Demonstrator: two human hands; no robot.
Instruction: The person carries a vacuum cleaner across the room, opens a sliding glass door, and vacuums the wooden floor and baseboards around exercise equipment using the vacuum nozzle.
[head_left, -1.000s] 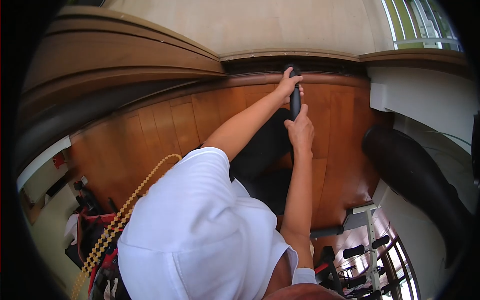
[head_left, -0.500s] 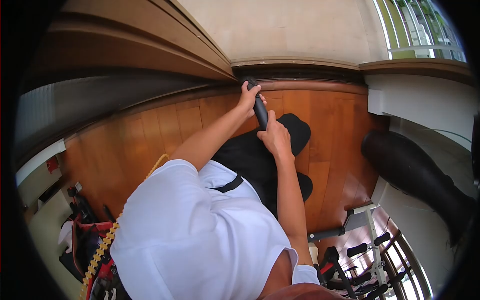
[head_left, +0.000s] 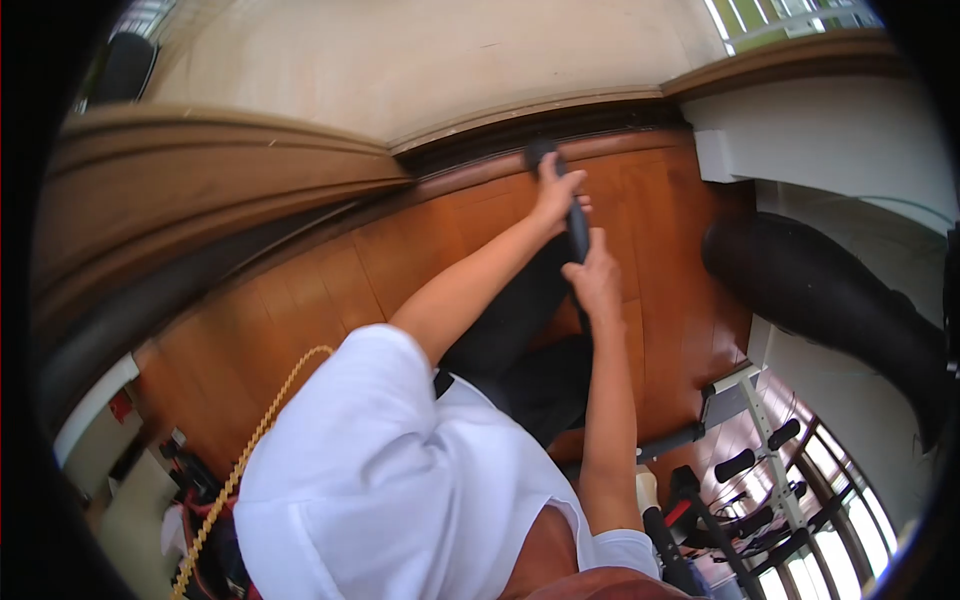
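Note:
A black tube-shaped tool (head_left: 578, 232) with a dark, wider head is held in both hands, its exact kind unclear. My left hand (head_left: 560, 200) is wrapped round the tube close to the head. Lower on the same tube, my right hand (head_left: 598, 280) grips it with the thumb along the side. The tool's head is at the dark sill track (head_left: 470, 155) along the floor's far edge; whether it touches the track is blurred. My knees in black trousers (head_left: 520, 310) are beneath the arms, over the wooden floor (head_left: 660, 230).
A brown wooden door frame (head_left: 230, 160) runs along the left. On the right lies a long black padded object (head_left: 810, 270) beside a pale wall. A metal exercise-type frame (head_left: 760, 440) with black rollers stands lower right. A yellow beaded cord (head_left: 255, 445) passes on my left.
Both hands and the tool have moved right along the sill, away from the door frame's end. My view has turned, and the legs have shifted. Both hands keep their hold.

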